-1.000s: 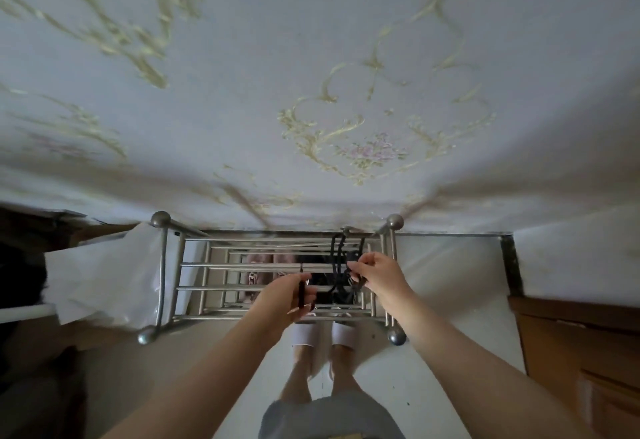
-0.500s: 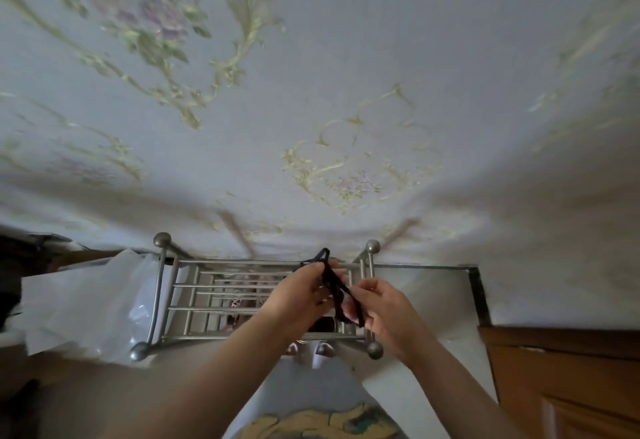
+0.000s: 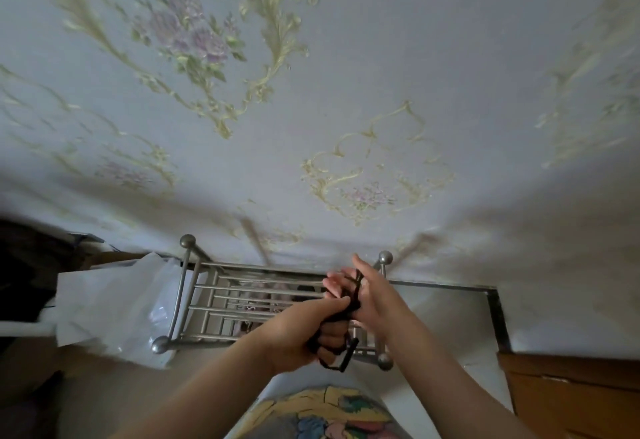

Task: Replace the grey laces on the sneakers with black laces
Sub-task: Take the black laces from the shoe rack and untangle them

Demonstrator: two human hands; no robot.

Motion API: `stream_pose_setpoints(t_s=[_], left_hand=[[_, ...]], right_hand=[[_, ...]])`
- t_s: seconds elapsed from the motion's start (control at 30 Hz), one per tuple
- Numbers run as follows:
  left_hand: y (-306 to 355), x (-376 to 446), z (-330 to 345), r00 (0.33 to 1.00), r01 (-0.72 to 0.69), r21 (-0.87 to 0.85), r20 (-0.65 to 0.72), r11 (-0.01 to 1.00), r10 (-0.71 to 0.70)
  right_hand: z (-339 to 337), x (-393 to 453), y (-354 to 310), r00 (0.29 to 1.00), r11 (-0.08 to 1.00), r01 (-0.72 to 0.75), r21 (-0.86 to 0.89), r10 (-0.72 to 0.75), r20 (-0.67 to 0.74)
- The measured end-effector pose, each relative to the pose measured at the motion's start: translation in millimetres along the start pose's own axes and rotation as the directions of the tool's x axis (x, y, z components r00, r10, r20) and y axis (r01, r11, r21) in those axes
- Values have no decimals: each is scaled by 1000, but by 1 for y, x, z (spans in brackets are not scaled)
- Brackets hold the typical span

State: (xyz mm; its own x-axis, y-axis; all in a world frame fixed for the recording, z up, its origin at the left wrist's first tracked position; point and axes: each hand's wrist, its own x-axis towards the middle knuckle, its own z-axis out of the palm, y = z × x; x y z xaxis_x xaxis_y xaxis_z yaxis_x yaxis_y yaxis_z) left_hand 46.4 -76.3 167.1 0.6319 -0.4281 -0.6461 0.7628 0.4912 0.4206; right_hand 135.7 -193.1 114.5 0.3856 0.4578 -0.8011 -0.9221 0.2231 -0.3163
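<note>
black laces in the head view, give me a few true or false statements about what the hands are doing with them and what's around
1. Both hands hold the black laces. True: the left hand grips a bunch, the right hand has them across its fingers.
2. The laces lie on the floor. False: they are held up above the metal rack.
3. The rack stands against the floral wallpaper. True.
4. A white plastic bag lies right of the rack. False: it is on its left.
5. The laces are threaded through a sneaker. False: no sneaker is clearly seen.
</note>
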Motion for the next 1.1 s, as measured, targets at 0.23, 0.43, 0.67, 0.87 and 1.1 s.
stream_pose_setpoints(t_s=[0.23,0.43,0.67,0.87,1.1], left_hand=[[-16,-29,-50,950,-132,-272,-310,953,43],[-18,-41,-84,837,-285,-334,-544,899,63],[-14,-37,-105,704,-370,-192,-697,909,139],[-8,-14,-91,725,-286,-68,-668,956,169],[-14,33,-32,939,98,-179,-311,979,-150]], right_hand=[[-23,3,-47,980,965,137,223,-98,-176],[-29,2,-43,972,981,149,124,-122,-203],[-38,-18,-48,945,967,242,-85,-254,-206],[-23,-44,-37,935,829,270,-489,-348,-74],[14,-94,-9,904,715,415,-563,-393,168]])
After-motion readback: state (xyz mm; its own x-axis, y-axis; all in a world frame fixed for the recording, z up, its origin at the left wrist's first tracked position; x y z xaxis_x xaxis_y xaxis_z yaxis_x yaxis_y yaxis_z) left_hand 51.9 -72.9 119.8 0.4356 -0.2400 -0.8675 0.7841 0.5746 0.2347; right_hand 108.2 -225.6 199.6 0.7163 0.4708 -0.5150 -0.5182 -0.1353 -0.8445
